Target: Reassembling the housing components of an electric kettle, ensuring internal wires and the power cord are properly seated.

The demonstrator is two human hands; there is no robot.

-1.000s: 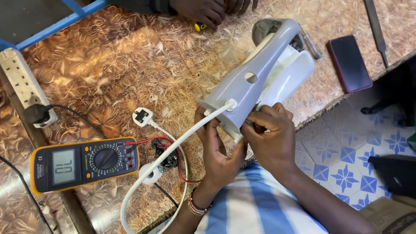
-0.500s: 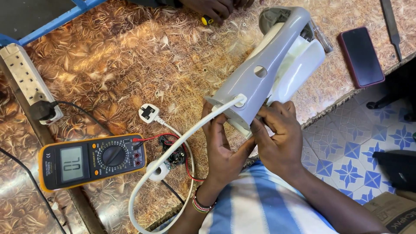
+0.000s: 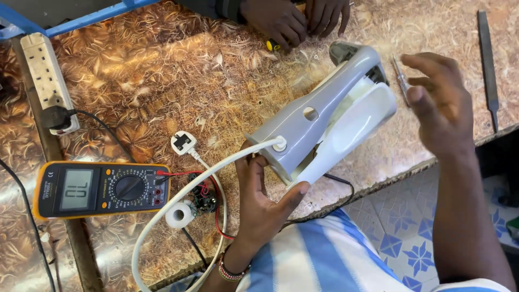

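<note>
My left hand (image 3: pixel 265 208) cups the butt of the grey iron (image 3: pixel 324 116) at frame centre, fingers spread under its white base, thumb beside the cord (image 3: pixel 211 181) outlet. My right hand (image 3: pixel 440 103) hovers at the right, off the iron, fingers loosely curled and holding nothing. A thin tool (image 3: pixel 401 81) lies on the counter (image 3: pixel 162 81) just beside it. To work well here, I judge I should brace the iron firmly and keep the cord clear of the meter (image 3: pixel 100 189) leads. Another person's hands (image 3: pixel 294 19) work at the top.
</note>
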